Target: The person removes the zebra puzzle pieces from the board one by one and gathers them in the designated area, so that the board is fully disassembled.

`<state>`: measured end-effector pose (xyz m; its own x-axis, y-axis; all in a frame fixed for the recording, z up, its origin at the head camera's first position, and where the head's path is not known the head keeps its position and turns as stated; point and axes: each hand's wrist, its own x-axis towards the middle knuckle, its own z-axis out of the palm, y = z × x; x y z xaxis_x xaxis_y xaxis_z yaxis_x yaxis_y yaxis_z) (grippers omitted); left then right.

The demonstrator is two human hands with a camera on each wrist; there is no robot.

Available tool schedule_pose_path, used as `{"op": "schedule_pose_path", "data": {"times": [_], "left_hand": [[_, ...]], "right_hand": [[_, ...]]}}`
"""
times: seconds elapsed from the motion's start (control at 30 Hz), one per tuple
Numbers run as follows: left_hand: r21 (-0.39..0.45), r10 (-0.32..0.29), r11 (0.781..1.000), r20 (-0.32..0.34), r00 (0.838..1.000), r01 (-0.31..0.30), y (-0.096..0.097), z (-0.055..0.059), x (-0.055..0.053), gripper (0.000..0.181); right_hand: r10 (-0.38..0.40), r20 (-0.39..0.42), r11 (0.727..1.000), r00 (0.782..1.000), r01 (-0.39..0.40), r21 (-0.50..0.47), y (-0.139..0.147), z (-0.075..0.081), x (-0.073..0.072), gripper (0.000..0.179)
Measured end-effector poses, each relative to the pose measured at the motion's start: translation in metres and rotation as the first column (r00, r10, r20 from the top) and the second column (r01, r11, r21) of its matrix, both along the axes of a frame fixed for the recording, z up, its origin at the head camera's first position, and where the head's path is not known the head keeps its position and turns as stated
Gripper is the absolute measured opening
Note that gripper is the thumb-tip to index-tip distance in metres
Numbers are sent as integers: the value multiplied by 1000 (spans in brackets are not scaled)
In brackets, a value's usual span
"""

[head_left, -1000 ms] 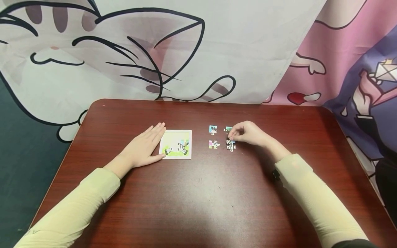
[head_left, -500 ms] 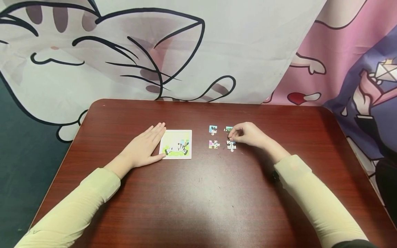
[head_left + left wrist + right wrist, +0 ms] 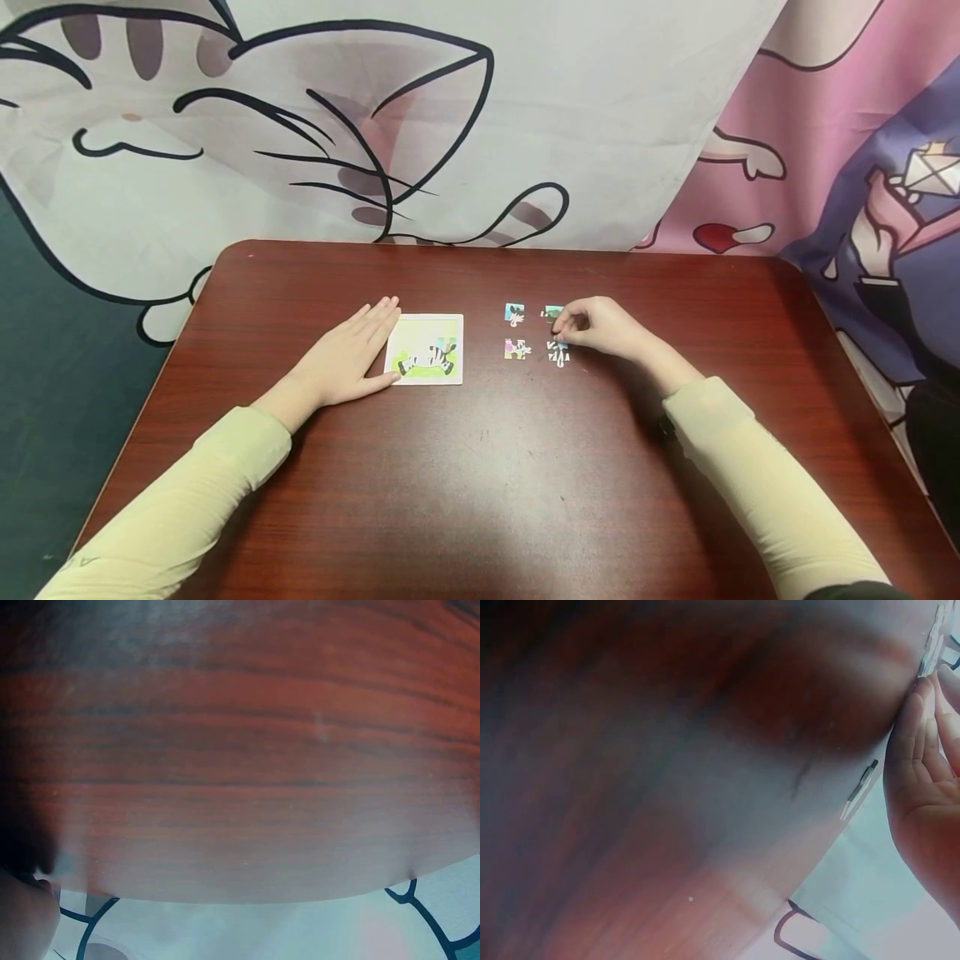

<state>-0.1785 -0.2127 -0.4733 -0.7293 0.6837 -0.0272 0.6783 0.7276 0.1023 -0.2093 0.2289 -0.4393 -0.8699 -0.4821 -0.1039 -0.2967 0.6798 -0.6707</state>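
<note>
My left hand (image 3: 341, 354) lies flat with straight fingers, its fingertips and thumb over the left edge of a square puzzle board (image 3: 423, 325) with a zebra picture. My right hand (image 3: 603, 323) pinches a jigsaw piece (image 3: 558, 357) between thumb and fingers, just off or at the tabletop; which one I cannot tell. In the right wrist view the pinched piece shows edge-on at the upper right. Behind it lies a green-and-blue piece (image 3: 552, 313), partly hidden by the fingers. To the left are a blue piece (image 3: 514, 314) and a pink-and-white piece (image 3: 516, 349).
All this is on a dark red-brown wooden table (image 3: 465, 483) with rounded far corners. A white cloth with a cat drawing (image 3: 600, 125) hangs behind its far edge, and a pink and purple printed cloth (image 3: 810, 125) hangs at the right.
The piece in my right hand tilts slightly one way and then back, while the hand barely shifts. My left hand and the board have stayed in place.
</note>
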Motion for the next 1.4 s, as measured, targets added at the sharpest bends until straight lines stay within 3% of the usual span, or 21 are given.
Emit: {"op": "schedule_pose_path", "data": {"times": [0.4,0.6,0.9,1.17,1.4], "left_hand": [[-5,-1,1000,-4,1000,1,0,-1,0,98],[-11,-8,1000,-15,1000,7,1,1,0,99],[-13,-3,1000,-10,1000,3,0,1,1,99],[-15,-1,1000,-8,1000,1,1,0,0,99],[-16,1,1000,-9,1000,-2,0,-1,0,100]], "right_hand": [[-12,0,1000,1000,12,-29,5,-2,6,12],[-16,-14,999,1000,16,-42,1,5,7,12],[15,-40,997,999,-17,-71,-22,11,6,8],[29,-2,994,1000,-29,-110,-46,9,3,8],[89,-2,988,996,-88,-125,-71,12,0,7]]}}
